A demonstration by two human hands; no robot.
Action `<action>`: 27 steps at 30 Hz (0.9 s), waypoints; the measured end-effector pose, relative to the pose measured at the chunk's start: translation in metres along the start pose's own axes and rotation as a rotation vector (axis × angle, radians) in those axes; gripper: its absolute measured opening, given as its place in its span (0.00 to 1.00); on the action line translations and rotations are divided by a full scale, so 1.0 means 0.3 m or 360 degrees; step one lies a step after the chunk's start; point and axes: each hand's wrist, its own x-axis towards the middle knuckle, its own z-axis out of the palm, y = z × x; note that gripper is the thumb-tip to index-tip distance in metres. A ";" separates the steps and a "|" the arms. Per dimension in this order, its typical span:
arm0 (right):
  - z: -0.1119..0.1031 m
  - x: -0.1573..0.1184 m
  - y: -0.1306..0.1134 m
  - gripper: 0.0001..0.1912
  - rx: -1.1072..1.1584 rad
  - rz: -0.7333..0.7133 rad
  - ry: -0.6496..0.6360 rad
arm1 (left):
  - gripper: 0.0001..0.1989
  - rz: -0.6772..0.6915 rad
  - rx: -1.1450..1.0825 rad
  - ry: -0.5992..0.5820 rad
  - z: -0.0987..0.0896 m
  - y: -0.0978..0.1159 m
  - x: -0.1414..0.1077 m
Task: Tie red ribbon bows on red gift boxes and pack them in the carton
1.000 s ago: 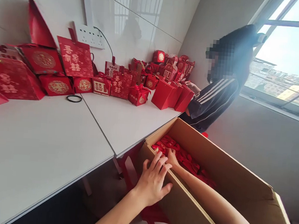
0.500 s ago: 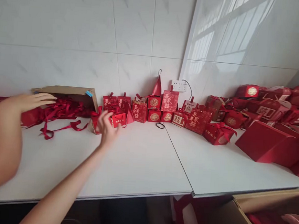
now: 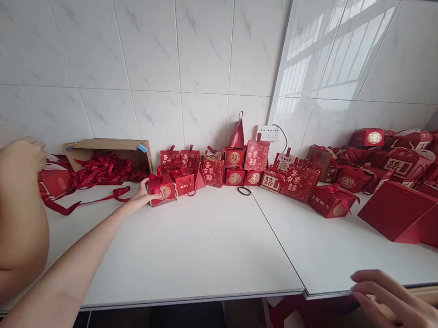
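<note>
My left hand (image 3: 140, 196) grips the left side of a small red gift box (image 3: 162, 192), which has a gold round emblem and a ribbon bow on top. That box stands on the white table, directly in front of another small red box with gold lettering (image 3: 184, 184). Over the table's front edge at the lower right hovers my right hand (image 3: 397, 309). Its fingers are loosely curved and apart, and I see nothing held in them. Below it, a cardboard carton (image 3: 434, 292) is mostly hidden.
Another person's arm (image 3: 20, 209) reaches in at the far left, beside red boxes. An open carton of ribbons (image 3: 147, 158) lies near the wall. Red gift boxes (image 3: 235, 177) stand in the middle; more pile up (image 3: 401, 163) at right. A black loop (image 3: 244, 191) lies on the table.
My left hand has gone from open and raised to gripping the bow-topped gift box. My right hand has risen out of the carton. The other person's hand has moved left and curled.
</note>
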 end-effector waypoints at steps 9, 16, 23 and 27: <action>0.062 0.081 -0.153 0.10 0.0172 -0.0213 -0.0416 | 0.32 -0.0025 -0.0268 -0.0200 0.041 -0.058 -0.103; 0.136 0.151 -0.262 0.12 0.0356 -0.0163 -0.0658 | 0.26 0.0258 -0.0242 -0.0131 0.265 0.153 -0.354; 0.221 0.213 -0.245 0.23 0.0722 0.0470 -0.0541 | 0.23 0.0388 -0.0485 -0.0893 0.422 0.403 -0.541; 0.244 0.223 -0.208 0.29 0.1094 0.0797 -0.0488 | 0.37 0.0318 -0.0742 -0.1155 0.486 0.483 -0.573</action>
